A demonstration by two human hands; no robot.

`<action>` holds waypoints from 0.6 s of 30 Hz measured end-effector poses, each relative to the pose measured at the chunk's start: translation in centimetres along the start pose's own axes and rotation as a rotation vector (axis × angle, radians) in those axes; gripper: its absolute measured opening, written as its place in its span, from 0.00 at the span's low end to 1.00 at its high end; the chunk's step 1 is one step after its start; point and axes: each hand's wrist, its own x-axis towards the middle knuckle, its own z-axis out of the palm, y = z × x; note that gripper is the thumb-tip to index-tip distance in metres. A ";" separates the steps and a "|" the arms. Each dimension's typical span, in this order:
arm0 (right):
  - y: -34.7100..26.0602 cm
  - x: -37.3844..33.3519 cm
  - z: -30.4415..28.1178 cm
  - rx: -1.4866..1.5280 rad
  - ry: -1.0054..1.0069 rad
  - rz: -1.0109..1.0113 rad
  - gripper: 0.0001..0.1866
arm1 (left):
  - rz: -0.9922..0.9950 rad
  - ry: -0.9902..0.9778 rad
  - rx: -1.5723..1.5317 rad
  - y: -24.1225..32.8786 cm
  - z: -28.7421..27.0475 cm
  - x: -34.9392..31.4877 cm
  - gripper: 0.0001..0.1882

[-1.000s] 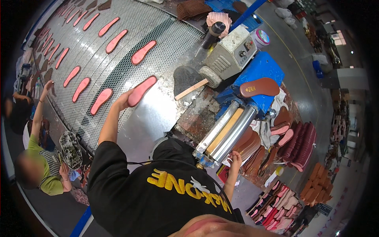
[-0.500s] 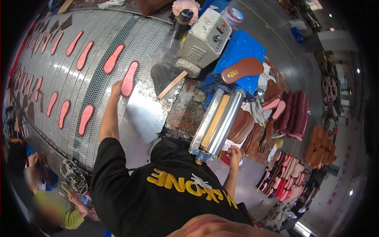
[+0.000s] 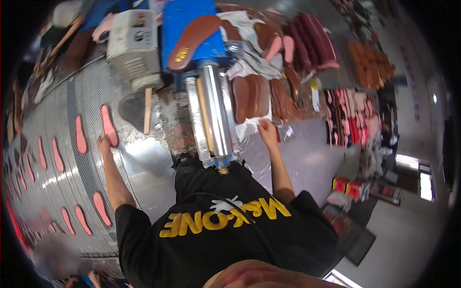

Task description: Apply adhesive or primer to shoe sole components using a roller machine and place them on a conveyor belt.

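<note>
On the mesh conveyor belt (image 3: 67, 103) at left lies a pink insole (image 3: 109, 127) with a dark border. My left hand (image 3: 103, 145) has its fingers closed at the insole's near left edge. My right hand (image 3: 267, 130) is raised with curled fingers, just in front of a stack of brown insoles (image 3: 249, 98); whether anything is in it is hidden. Between my hands stands a machine with shiny metal rollers (image 3: 214, 113). One large brown insole (image 3: 194, 41) with gold print rests on the blue cover (image 3: 173, 19) behind the rollers.
More pink insoles (image 3: 80, 134) lie spaced along the belt. A grey control box (image 3: 132, 48) stands behind a dark sole-shaped piece (image 3: 132, 110) and a wooden strip (image 3: 147, 111). Maroon padded pieces (image 3: 312, 43) and racked insoles (image 3: 353, 115) are at right. Another person's arm (image 3: 67, 36) shows far left.
The view has swung, so the belt and machine appear farther left. My left hand is still at the pink insole's edge. My right hand is still by the brown insoles.
</note>
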 end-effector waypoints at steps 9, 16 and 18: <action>-6.1 4.8 7.3 -0.492 0.084 0.150 0.28 | 0.364 -0.056 0.382 3.4 3.9 -9.0 0.20; -0.7 4.5 6.9 -0.202 0.445 0.167 0.36 | 0.386 -0.415 0.314 8.9 11.0 -22.1 0.14; -2.7 3.2 3.4 0.015 0.408 -0.041 0.33 | 0.343 -0.505 0.274 10.8 11.1 -24.0 0.15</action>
